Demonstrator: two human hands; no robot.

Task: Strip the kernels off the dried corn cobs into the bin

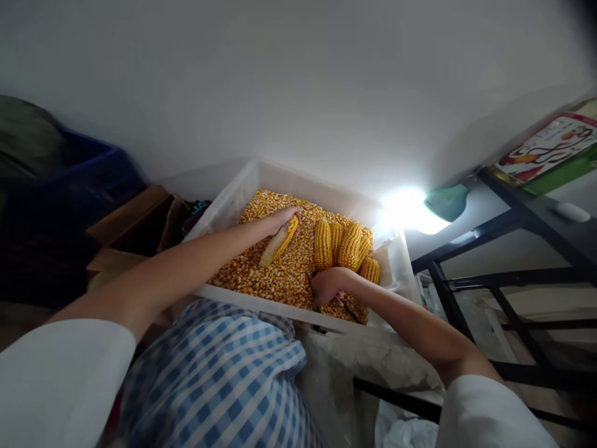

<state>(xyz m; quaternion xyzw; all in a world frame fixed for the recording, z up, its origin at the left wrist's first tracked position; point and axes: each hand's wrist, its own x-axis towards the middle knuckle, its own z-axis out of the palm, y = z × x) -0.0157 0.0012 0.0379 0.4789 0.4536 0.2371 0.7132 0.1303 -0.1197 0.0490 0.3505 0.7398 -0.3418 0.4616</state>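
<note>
In the head view, my left hand [285, 219] is closed around a corn cob [276, 247], which is tilted over the loose corn kernels [254, 274]. One side of this cob is pale and bare; yellow kernels still line the other. My right hand [328, 287] is low in the bin, close to its near wall, with the fingers curled round a thin dark tool [349, 309] that has a bit of green on it. My wrist and fingers hide most of the tool, so its kind is unclear. Several full corn cobs [349, 244] lie just beyond my right hand.
The white plastic bin [298, 176] stands against a grey wall. A lit bulb [438, 208] hangs at its right end, by a black metal frame [504, 224]. On the left are an open cardboard box [133, 221] and a blue crate [100, 165]. Checked cloth [219, 379] covers my lap.
</note>
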